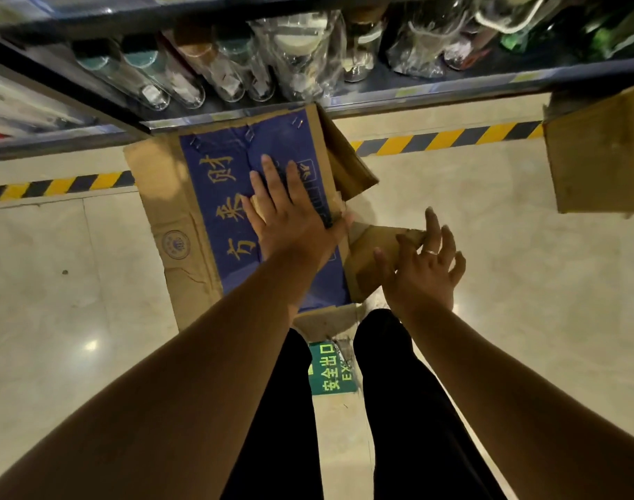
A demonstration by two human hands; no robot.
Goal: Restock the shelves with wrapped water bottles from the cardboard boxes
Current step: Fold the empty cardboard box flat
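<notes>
Below the shelf, at twelve o'clock from me, sits the cardboard box on the floor, its blue printed panel facing up. My left hand lies on that panel, its grip spread flat with straight fingers pressing the card. My right hand, at one o'clock, has its grip fanned wide and pinches nothing; it hovers at a loose side flap, and I cannot tell whether it touches. Wrapped water bottles already stand in a row on the shelf at twelve o'clock. A second box shows at two o'clock. I judge this box is only being opened: its contents are hidden, neither hand carries a bottle, so unpacking and shelving this box's stock is left to do.
</notes>
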